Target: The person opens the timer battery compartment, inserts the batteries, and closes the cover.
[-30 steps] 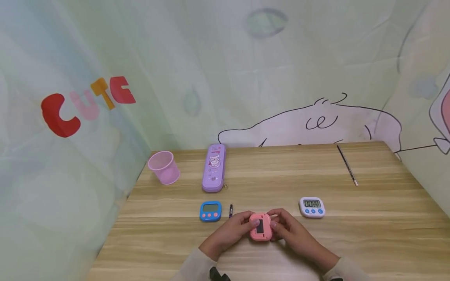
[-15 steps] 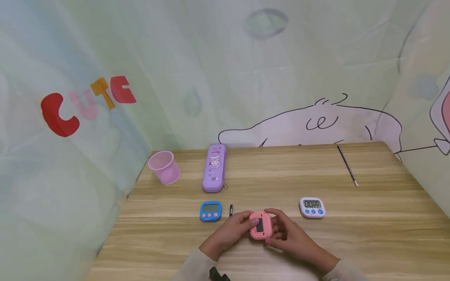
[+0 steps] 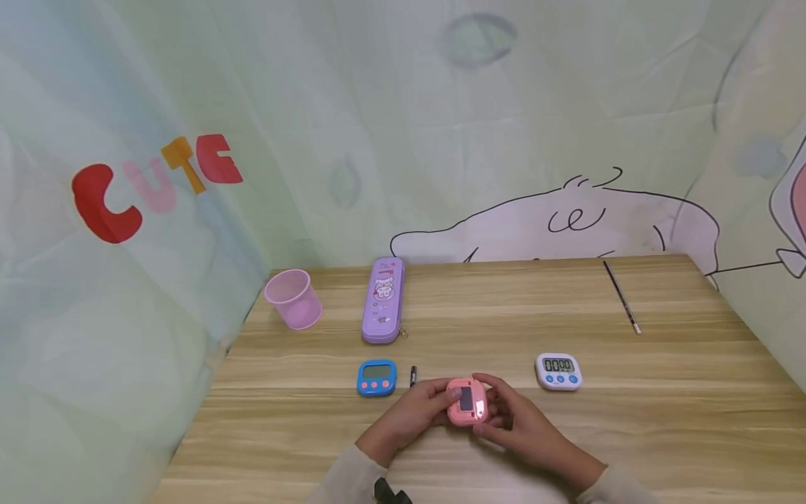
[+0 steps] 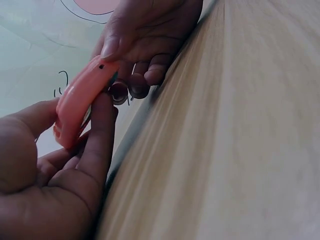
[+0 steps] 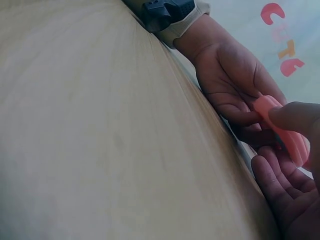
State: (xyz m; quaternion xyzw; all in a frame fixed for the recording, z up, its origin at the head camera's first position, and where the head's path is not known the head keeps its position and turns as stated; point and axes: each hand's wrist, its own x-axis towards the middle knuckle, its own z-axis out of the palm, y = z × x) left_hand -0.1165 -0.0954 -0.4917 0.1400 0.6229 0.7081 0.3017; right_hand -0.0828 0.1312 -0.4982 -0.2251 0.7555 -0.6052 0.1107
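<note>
A pink digital timer (image 3: 468,402) is held up over the table, its back face with a dark rectangle turned upward. My left hand (image 3: 412,413) grips its left side, thumb on the back and fingers beneath, as the left wrist view of the timer (image 4: 82,97) also shows. On the other side, my right hand (image 3: 525,427) holds the right edge between index finger and thumb, the remaining fingers curled below. The right wrist view shows the right thumb (image 5: 295,117) against the timer's edge. The timer's front is mostly hidden.
On the wooden table (image 3: 478,322) lie a blue timer (image 3: 376,379), a small dark battery (image 3: 413,376) and a white timer (image 3: 558,372) reading 00:00. Farther back are a pink cup (image 3: 294,299), a purple pencil case (image 3: 383,301) and a pencil (image 3: 622,297). A printed curtain (image 3: 352,126) stands behind.
My right thumb has moved from the timer's right side down to its lower right corner. The timer has tilted slightly and now shows a bright glare. My left hand keeps its grip.
</note>
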